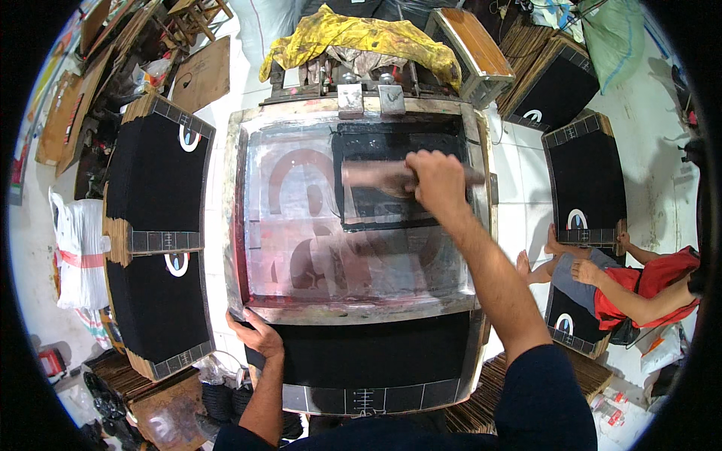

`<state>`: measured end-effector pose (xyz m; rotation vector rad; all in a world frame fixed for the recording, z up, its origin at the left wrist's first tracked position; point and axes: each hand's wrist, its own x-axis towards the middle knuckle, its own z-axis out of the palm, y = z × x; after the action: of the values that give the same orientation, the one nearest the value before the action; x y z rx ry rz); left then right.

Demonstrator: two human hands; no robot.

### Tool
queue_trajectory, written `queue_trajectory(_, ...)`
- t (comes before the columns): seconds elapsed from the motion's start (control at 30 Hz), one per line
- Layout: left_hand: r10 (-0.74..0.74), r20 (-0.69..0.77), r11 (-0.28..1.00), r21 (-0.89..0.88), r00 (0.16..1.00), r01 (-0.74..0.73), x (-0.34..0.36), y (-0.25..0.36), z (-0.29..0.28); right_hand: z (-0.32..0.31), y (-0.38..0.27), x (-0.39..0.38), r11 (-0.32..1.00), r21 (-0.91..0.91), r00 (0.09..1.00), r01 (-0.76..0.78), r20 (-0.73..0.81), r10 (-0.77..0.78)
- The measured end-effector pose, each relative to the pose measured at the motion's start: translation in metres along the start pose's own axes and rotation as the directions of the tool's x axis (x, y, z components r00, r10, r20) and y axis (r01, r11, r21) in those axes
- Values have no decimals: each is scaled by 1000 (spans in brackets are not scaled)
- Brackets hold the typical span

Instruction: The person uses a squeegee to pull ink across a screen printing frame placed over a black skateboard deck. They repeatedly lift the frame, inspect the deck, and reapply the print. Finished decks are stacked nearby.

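Note:
In front of me a screen-printing frame point(361, 311) lies over a board covered with black fabric point(376, 352). My right hand point(440, 182) is wrapped round a wooden squeegee point(368, 176), blurred by motion, over the upper right part of the mesh point(289, 225). Beneath the squeegee is a dark rectangle of ink or stencil point(391, 214), partly hidden by it. Large curved shapes show faintly in the mesh. My left hand point(261, 338) grips the frame's near left corner, the thumb resting along its edge.
Two metal hinge clamps point(350, 101) hold the frame's far side, with a stained yellow cloth point(353, 37) behind. Fabric-covered boards with small white prints stand left point(158, 173) and right point(590, 173). At the right sits a person in red point(647, 289), near the boards.

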<state>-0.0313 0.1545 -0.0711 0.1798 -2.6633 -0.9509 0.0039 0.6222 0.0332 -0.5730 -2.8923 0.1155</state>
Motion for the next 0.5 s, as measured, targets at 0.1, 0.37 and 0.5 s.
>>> queue_trajectory(0.1,-25,22,1000,-6,999,25,0,1,0,6,22,53,998,-55,995,-12,-97,6)
queue_trajectory(0.37,-20,17,1000,5,1000,20,2,0,-2,2,2,7,994,-104,1000,-17,4,18)
queue_trajectory(0.5,7,-5,1000,29,1000,-6,-1,-2,0,-11,1,1,999,18,990,-38,139,35)
